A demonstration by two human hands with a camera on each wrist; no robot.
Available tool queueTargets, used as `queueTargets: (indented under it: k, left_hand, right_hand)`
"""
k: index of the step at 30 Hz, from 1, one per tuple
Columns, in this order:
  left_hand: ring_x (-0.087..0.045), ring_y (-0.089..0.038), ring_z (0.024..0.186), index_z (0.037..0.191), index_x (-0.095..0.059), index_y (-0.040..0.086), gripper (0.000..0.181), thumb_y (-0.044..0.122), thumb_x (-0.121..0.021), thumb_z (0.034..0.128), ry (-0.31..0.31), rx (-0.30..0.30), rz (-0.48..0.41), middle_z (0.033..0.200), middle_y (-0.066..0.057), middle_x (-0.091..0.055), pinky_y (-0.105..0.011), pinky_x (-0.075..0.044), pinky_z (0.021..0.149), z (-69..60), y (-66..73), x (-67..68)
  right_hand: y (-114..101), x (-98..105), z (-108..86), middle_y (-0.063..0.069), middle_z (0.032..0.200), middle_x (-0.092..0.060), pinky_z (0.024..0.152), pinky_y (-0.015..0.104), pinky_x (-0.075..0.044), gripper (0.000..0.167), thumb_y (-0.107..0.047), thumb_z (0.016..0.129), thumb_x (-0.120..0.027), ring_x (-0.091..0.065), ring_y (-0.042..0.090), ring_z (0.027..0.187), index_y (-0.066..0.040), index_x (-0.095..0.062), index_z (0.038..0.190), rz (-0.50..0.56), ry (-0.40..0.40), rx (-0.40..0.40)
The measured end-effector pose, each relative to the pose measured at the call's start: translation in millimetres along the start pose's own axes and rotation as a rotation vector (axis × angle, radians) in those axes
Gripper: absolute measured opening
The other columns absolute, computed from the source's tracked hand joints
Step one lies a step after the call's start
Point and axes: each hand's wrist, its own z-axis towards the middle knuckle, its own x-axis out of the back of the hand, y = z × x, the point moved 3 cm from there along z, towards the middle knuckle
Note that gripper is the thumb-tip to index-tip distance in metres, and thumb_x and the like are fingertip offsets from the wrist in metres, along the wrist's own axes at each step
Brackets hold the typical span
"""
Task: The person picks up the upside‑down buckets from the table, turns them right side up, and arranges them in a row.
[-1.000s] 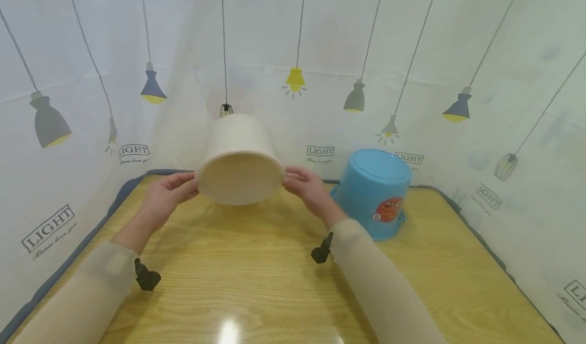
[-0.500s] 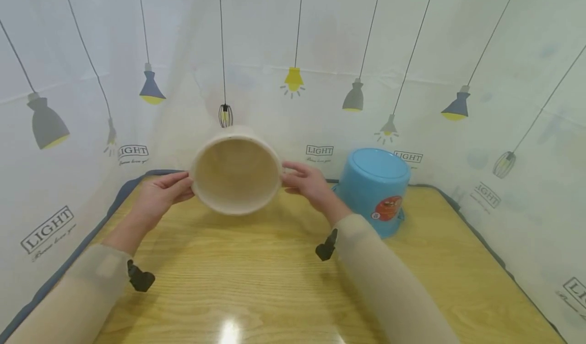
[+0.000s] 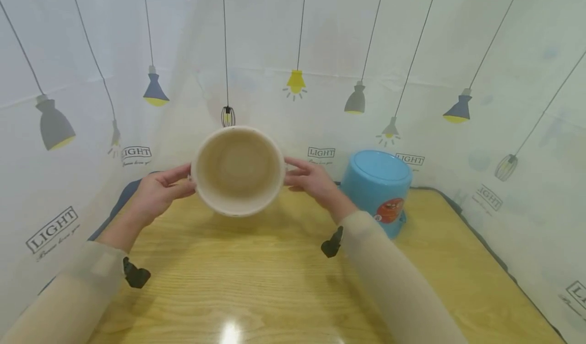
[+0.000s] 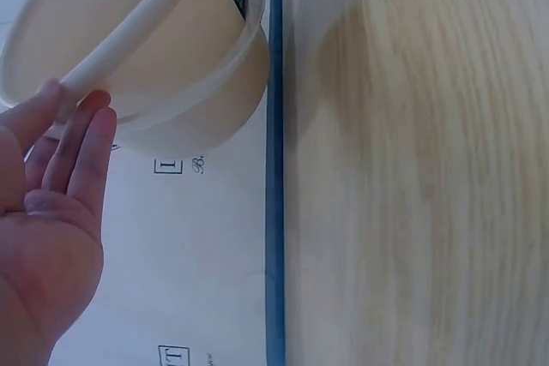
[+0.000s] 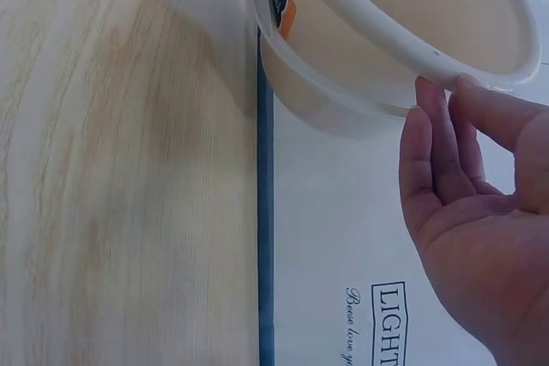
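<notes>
Pale wall sheet [image 3: 270, 23] runs behind the blue bucket [image 3: 361, 191] and round both sides, printed with hanging lamps in grey, navy and yellow on thin dark cords. Wood-grain table [image 3: 247, 273] beneath the blue bucket, yellowish; bright glare spot [image 3: 230, 332] at the near edge, well to its left. Blue strip [image 4: 274, 255] along the table's border.

Writing: boxed "LIGHT" print [image 3: 321, 152] just left of the blue bucket, repeated behind its upper right and farther out on both sides. Script line below each; "love" legible, the rest uncertain. Blue bucket stands upside down, red label [image 3: 389, 210] on its front, lettering too small to read. Dark-and-orange label [image 5: 281, 2] on the outside of the cream bucket, text not legible.

Cream bucket [image 3: 240, 168] left of the blue one and apart from it, raised over the table, mouth toward the head camera. Left hand [image 3: 160, 194] pinches its rim on the far side from the blue bucket; right hand [image 3: 316, 181] pinches the near side. Fingers narrow, thumbs on the rim.
</notes>
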Motion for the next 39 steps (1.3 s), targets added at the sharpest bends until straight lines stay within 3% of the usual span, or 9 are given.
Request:
queueTargets:
  k: [3, 9, 17, 19, 22, 26, 29, 35, 39]
  left_hand:
    - [-0.072, 0.01, 0.112, 0.169, -0.045, 0.025, 0.075, 0.036, -0.08, 0.1033, -0.028, -0.016, 0.084, 0.164, -0.011, -0.058, -0.032, -0.058, 0.112, 0.1, 5.4, 1.9]
    - [-0.071, 0.012, 0.11, 0.171, -0.041, 0.023, 0.079, 0.026, -0.081, 0.1024, -0.07, -0.05, 0.092, 0.162, -0.016, -0.057, -0.013, -0.06, 0.096, -0.4, 12.0, 1.7]
    - [-0.073, 0.001, 0.103, 0.17, -0.043, 0.027, 0.076, 0.035, -0.08, 0.1031, -0.034, -0.094, 0.284, 0.15, -0.013, -0.067, -0.02, -0.06, 0.085, 1.1, 13.9, 5.1]
    - [-0.074, -0.01, 0.11, 0.17, -0.043, 0.03, 0.076, 0.037, -0.079, 0.1037, -0.03, -0.101, 0.319, 0.148, -0.012, -0.069, -0.025, -0.061, 0.089, 0.8, 15.0, 5.9]
    - [-0.07, -0.032, 0.131, 0.17, -0.042, 0.031, 0.074, 0.038, -0.077, 0.1051, -0.047, -0.109, 0.303, 0.157, -0.012, -0.064, -0.046, -0.065, 0.102, -0.1, 16.1, 6.2]
    - [-0.055, -0.044, 0.151, 0.172, -0.037, 0.037, 0.074, 0.038, -0.074, 0.1072, -0.086, -0.099, 0.218, 0.17, -0.01, -0.051, -0.07, -0.05, 0.118, -1.2, 15.5, 5.1]
    - [-0.057, -0.035, 0.151, 0.173, -0.031, 0.04, 0.074, 0.038, -0.07, 0.1097, -0.103, -0.087, 0.174, 0.17, -0.01, -0.051, -0.066, -0.049, 0.121, -1.8, 13.4, 4.2]
    - [-0.067, 0.004, 0.127, 0.175, -0.022, 0.04, 0.072, 0.038, -0.061, 0.1144, -0.125, -0.069, 0.075, 0.157, -0.02, -0.063, -0.031, -0.061, 0.108, -1.1, 10.9, 0.5]
    - [-0.068, 0.006, 0.123, 0.174, -0.022, 0.046, 0.07, 0.044, -0.059, 0.1142, -0.125, -0.053, 0.021, 0.162, -0.018, -0.059, -0.034, -0.062, 0.108, 1.9, 11.1, -1.7]
  right_hand:
    - [0, 4, -0.8, 0.008, 0.135, -0.078, 0.113, 0.05, -0.06, 0.062, -0.022, 0.102, -0.08, -0.074, 0.028, 0.127, -0.038, -0.059, 0.159, -0.074, 0.0, 0.017]
    - [-2, 7, -2.5, 0.007, 0.13, -0.079, 0.117, 0.058, -0.056, 0.063, -0.027, 0.102, -0.08, -0.074, 0.028, 0.123, -0.045, -0.058, 0.158, -0.161, -0.003, 0.044]
    - [-1, 7, -2.4, 0.011, 0.123, -0.075, 0.109, 0.05, -0.062, 0.062, -0.026, 0.105, -0.076, -0.074, 0.03, 0.118, -0.037, -0.054, 0.162, -0.182, 0.001, 0.092]
    - [0, 8, -2.1, 0.012, 0.124, -0.075, 0.11, 0.053, -0.06, 0.061, -0.028, 0.106, -0.075, -0.071, 0.029, 0.12, -0.036, -0.054, 0.163, -0.206, 0.01, 0.105]
    - [0, 8, -2.6, 0.009, 0.136, -0.074, 0.115, 0.06, -0.055, 0.06, -0.033, 0.107, -0.074, -0.068, 0.028, 0.128, -0.039, -0.053, 0.163, -0.222, 0.018, 0.119]
    - [1, 8, -3.4, -0.001, 0.16, -0.063, 0.124, 0.063, -0.048, 0.059, -0.04, 0.107, -0.074, -0.064, 0.026, 0.143, -0.047, -0.052, 0.162, -0.164, -0.005, 0.135]
    - [2, 7, -4.7, -0.008, 0.165, -0.058, 0.127, 0.062, -0.045, 0.059, -0.046, 0.106, -0.074, -0.059, 0.024, 0.151, -0.054, -0.05, 0.159, -0.119, -0.02, 0.132]
    - [2, 6, -7.2, -0.01, 0.165, -0.058, 0.125, 0.057, -0.048, 0.055, -0.052, 0.108, -0.068, -0.055, 0.023, 0.153, -0.061, -0.047, 0.158, -0.088, -0.017, 0.121]
    - [1, 4, -5.9, -0.007, 0.167, -0.056, 0.125, 0.051, -0.05, 0.053, -0.046, 0.111, -0.065, -0.057, 0.022, 0.151, -0.056, -0.048, 0.16, 0.001, -0.025, 0.117]
